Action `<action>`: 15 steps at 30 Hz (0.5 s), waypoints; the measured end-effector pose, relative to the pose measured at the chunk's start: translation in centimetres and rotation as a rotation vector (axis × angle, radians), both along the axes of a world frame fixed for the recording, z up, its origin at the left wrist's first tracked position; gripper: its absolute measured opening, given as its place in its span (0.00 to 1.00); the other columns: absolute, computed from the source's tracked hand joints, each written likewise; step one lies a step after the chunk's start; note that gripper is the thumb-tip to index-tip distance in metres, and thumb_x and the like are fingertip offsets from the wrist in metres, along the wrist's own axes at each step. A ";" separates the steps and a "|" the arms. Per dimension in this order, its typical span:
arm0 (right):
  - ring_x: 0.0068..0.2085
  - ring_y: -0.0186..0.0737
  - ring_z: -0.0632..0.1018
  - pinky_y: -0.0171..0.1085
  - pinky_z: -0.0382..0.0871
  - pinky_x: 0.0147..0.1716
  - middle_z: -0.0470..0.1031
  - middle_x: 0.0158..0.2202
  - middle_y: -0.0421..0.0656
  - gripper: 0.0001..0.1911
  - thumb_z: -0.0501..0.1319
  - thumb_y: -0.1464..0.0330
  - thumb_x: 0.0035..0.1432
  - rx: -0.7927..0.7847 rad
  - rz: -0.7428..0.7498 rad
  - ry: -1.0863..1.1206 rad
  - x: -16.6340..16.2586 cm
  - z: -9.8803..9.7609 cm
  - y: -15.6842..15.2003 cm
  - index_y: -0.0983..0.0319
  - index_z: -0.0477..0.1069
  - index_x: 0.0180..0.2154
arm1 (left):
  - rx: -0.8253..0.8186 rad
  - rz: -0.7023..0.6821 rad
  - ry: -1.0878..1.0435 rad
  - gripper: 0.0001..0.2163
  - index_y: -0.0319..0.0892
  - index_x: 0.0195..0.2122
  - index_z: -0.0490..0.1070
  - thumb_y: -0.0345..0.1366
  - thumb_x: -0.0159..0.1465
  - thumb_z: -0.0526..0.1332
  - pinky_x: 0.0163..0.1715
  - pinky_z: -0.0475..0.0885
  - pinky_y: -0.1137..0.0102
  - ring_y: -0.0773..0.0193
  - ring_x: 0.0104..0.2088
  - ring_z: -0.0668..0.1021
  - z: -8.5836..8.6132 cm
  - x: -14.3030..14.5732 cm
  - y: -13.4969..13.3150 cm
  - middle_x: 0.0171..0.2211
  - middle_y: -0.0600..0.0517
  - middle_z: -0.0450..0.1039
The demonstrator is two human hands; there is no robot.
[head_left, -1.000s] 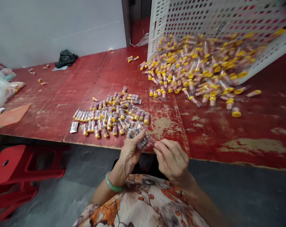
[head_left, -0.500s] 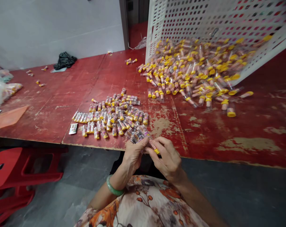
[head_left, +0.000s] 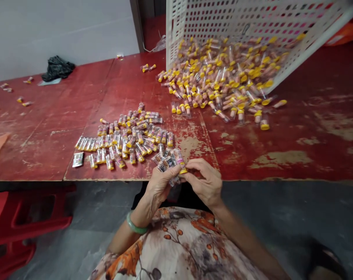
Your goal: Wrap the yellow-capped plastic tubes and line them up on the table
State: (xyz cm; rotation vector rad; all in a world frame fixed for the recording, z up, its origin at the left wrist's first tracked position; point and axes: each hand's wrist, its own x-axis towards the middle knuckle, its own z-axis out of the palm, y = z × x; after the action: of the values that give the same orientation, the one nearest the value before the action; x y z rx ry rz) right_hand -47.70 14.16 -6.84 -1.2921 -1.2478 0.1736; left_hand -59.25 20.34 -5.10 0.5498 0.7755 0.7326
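Note:
My left hand [head_left: 158, 186] is closed on a fanned stack of small printed labels [head_left: 166, 162] at the table's near edge. Beside it, my right hand [head_left: 205, 182] pinches a small clear tube with a yellow cap [head_left: 180, 160], which touches the labels. Just beyond the hands lies a group of labelled tubes [head_left: 126, 136] in rough rows on the red table [head_left: 281, 128]. A larger heap of bare yellow-capped tubes [head_left: 220, 81] spills from a tipped white perforated crate [head_left: 237, 23] at the back.
A single label [head_left: 77, 159] lies left of the rows. A black bag [head_left: 57, 67] and a few stray tubes [head_left: 25, 102] sit at the far left. A red plastic stool [head_left: 21, 225] stands under the table on the left. The table's paint is worn on the right.
The right hand has brought a yellow-capped tube up against the labels in the left hand. Both hands have moved slightly up toward the table edge; the view has shifted right.

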 end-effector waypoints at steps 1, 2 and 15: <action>0.31 0.34 0.75 0.32 0.70 0.27 0.73 0.32 0.41 0.04 0.64 0.74 0.53 -0.010 0.012 0.013 0.2 0.1 -0.1 0.61 0.71 0.33 | 0.004 -0.014 0.004 0.16 0.37 0.34 0.74 0.33 0.44 0.74 0.27 0.72 0.73 0.68 0.26 0.76 0.0 0.0 -0.1 0.28 0.53 0.75; 0.32 0.34 0.75 0.32 0.71 0.28 0.73 0.33 0.41 0.04 0.64 0.74 0.53 -0.021 0.032 0.016 0.4 0.1 -0.1 0.61 0.72 0.33 | 0.001 -0.025 0.009 0.16 0.37 0.34 0.74 0.33 0.44 0.74 0.27 0.72 0.73 0.68 0.25 0.76 -0.1 0.1 -0.2 0.28 0.53 0.75; 0.32 0.36 0.79 0.35 0.76 0.31 0.77 0.33 0.44 0.09 0.58 0.78 0.54 0.146 -0.162 -0.243 -0.6 -0.6 -0.6 0.60 0.72 0.33 | 0.005 0.019 0.018 0.18 0.37 0.34 0.76 0.32 0.41 0.75 0.31 0.74 0.70 0.66 0.27 0.78 0.4 0.4 -0.9 0.30 0.50 0.78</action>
State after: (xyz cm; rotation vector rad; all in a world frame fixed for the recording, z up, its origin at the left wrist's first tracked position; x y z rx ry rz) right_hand -48.29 13.60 -7.40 -1.3066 -1.3268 -0.1927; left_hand -58.83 19.39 -4.68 0.5544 0.7967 0.7483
